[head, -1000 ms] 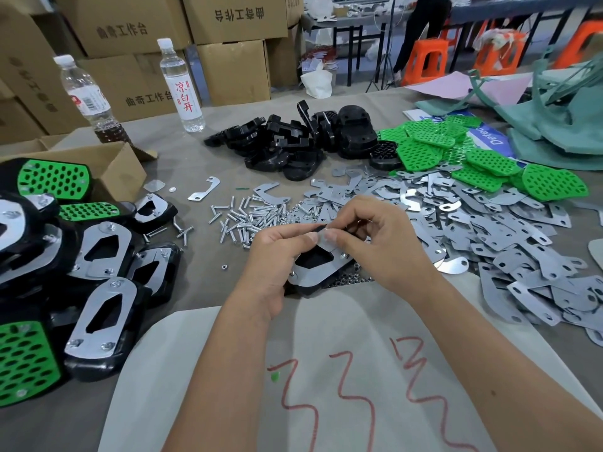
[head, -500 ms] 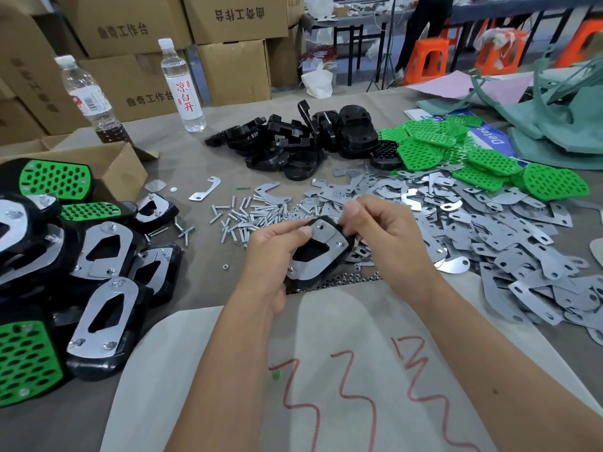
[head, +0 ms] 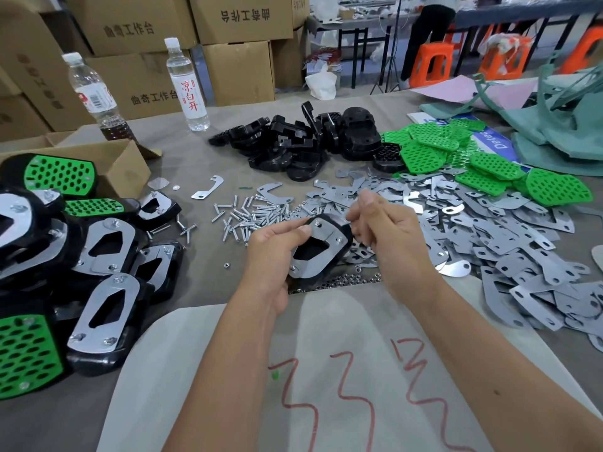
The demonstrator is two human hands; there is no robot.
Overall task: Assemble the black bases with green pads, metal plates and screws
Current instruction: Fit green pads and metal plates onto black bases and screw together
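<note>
Since half a second ago right hand (head: 391, 236) lifted off plate | left hand (head: 277, 252) grips black base (head: 321, 252), long axis near-left to far-right | right fingers curled, contents unclear | screws (head: 251, 216) far-left, nearer left hand

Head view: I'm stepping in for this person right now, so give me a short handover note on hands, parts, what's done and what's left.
Left hand grips a black base with a metal plate on it, held above the table.
Right hand is just beside it, fingers curled; whether it holds a small part I cannot tell.
Loose screws, bare bases, green pads and plates lie ahead.
Done: finished pile at the left.
Left: finish this one, then the loose stock.
</note>
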